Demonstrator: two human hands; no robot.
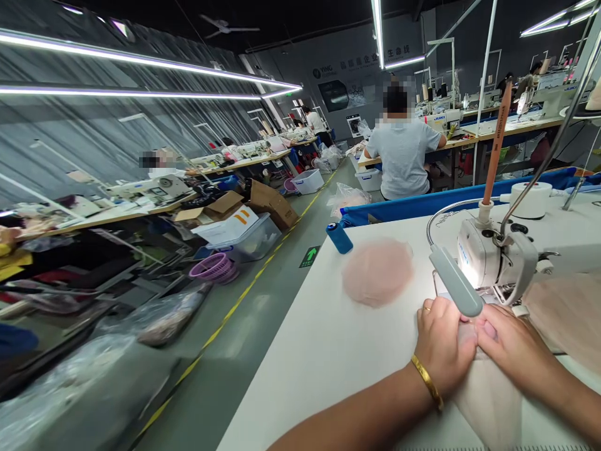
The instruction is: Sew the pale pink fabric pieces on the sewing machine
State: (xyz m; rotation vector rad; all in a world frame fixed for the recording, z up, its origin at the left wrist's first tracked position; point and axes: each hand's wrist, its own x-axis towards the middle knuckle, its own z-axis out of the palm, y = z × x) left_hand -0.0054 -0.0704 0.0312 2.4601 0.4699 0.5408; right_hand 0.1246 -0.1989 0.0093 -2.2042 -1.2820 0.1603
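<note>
Pale-pink sheer fabric (489, 401), pinched w/ L hand (441, 332) & R hand (509, 341) close together on the bench (300, 376), right in front of the sewing machine (476, 244), prob for keeping it flat & steady imo.

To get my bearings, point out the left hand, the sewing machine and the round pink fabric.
Left hand (441, 341), head view: its back.
Sewing machine (482, 250), head view: white housing.
Round pink fabric (378, 273), head view: middle.

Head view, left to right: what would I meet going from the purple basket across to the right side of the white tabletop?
Purple basket → green floor arrow → blue cylinder → round pink cloth → left hand → right hand → pink cloth at the right edge.
</note>
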